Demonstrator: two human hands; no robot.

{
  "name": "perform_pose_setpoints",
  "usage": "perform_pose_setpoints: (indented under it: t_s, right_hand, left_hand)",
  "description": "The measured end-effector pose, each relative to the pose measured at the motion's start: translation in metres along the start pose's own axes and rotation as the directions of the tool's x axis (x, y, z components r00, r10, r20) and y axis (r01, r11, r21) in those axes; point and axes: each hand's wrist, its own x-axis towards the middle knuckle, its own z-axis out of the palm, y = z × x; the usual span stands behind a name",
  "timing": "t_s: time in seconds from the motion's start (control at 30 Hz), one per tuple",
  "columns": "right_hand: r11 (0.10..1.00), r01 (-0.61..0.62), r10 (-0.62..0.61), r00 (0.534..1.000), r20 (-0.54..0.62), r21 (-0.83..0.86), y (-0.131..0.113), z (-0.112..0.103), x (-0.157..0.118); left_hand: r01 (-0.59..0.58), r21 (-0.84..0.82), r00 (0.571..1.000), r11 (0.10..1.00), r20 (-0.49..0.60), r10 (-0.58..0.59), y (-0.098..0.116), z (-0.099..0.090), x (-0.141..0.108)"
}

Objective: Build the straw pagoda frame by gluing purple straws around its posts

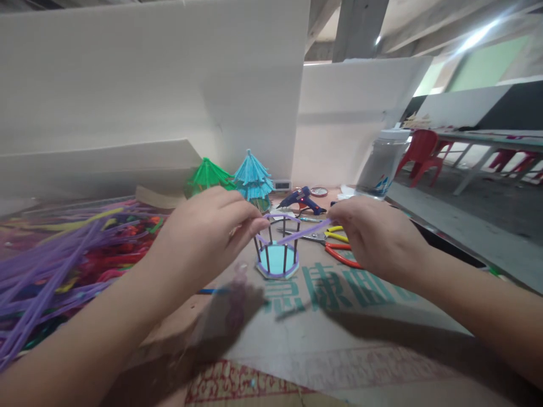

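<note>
A small open frame with a light blue base, purple edging and several dark upright posts stands on the cardboard in front of me. A purple pipe cleaner runs along its top rim and stretches out to the right. My left hand pinches the pipe cleaner at the rim's left side, its fingertips partly hiding that corner. The free end is pinched by my right hand, held to the right of the frame. Just beyond the frame lie pliers with red handles and a tool with yellow handles.
A heap of purple, red and yellow pipe cleaners covers the left. Behind stand a green cone roof, a blue tiered roof and a blue glue gun. A clear bottle stands back right, near the table edge.
</note>
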Motion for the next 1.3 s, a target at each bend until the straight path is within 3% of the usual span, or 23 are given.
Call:
perform_pose_setpoints:
  t_s: [0.07, 0.17, 0.27, 0.37, 0.5, 0.63, 0.7, 0.8, 0.9, 0.97, 1.03, 1.3]
  right_hand:
    - [0.996, -0.051, 0.051, 0.999, 0.004, 0.073, -0.002, 0.001, 0.003]
    - [0.995, -0.025, 0.023, 1.000, 0.013, 0.100, -0.003, 0.002, 0.006]
    - [0.987, 0.116, -0.122, 0.991, 0.051, 0.109, -0.005, 0.008, 0.000]
    - [0.943, 0.298, -0.298, 0.954, -0.024, 0.147, -0.014, 0.027, -0.014]
    - [0.881, 0.373, -0.365, 0.927, -0.083, 0.291, -0.033, 0.056, -0.030]
    - [0.851, 0.398, -0.417, 0.909, -0.020, 0.342, -0.042, 0.068, -0.034]
    - [0.855, 0.380, -0.413, 0.911, 0.019, 0.353, -0.042, 0.068, -0.034]
    - [0.858, 0.362, -0.405, 0.913, 0.046, 0.363, -0.041, 0.066, -0.033]
    - [0.860, 0.367, -0.408, 0.912, 0.046, 0.356, -0.041, 0.066, -0.033]
    - [0.862, 0.363, -0.404, 0.914, 0.048, 0.354, -0.041, 0.068, -0.033]
    - [0.868, 0.348, -0.392, 0.918, 0.058, 0.355, -0.041, 0.070, -0.034]
    - [0.869, 0.327, -0.379, 0.922, 0.074, 0.370, -0.040, 0.074, -0.036]
  left_hand:
    - [0.030, -0.029, 0.998, 0.999, 0.065, -0.028, -0.007, 0.005, 0.002]
    - [0.063, -0.119, 0.986, 0.991, 0.163, -0.043, -0.016, 0.020, 0.004]
    - [0.120, -0.180, 0.980, 0.976, 0.181, -0.087, -0.025, 0.039, 0.004]
    - [0.236, -0.256, 0.962, 0.937, 0.197, -0.188, -0.033, 0.050, 0.005]
    - [0.420, -0.346, 0.900, 0.839, 0.280, -0.335, -0.042, 0.051, 0.018]
    - [0.234, -0.203, 0.929, 0.951, 0.336, -0.157, -0.039, 0.049, 0.037]
    - [0.181, -0.080, 0.911, 0.980, 0.390, -0.136, -0.033, 0.051, 0.045]
    - [0.222, 0.148, 0.851, 0.964, 0.452, -0.265, -0.022, 0.054, 0.057]
    - [0.228, 0.305, 0.745, 0.925, 0.557, -0.367, -0.013, 0.057, 0.070]
    - [0.207, 0.326, 0.675, 0.923, 0.635, -0.376, -0.010, 0.058, 0.077]
    - [0.200, 0.312, 0.640, 0.929, 0.676, -0.365, -0.010, 0.059, 0.080]
    - [0.256, 0.235, 0.623, 0.938, 0.701, -0.346, -0.019, 0.062, 0.073]
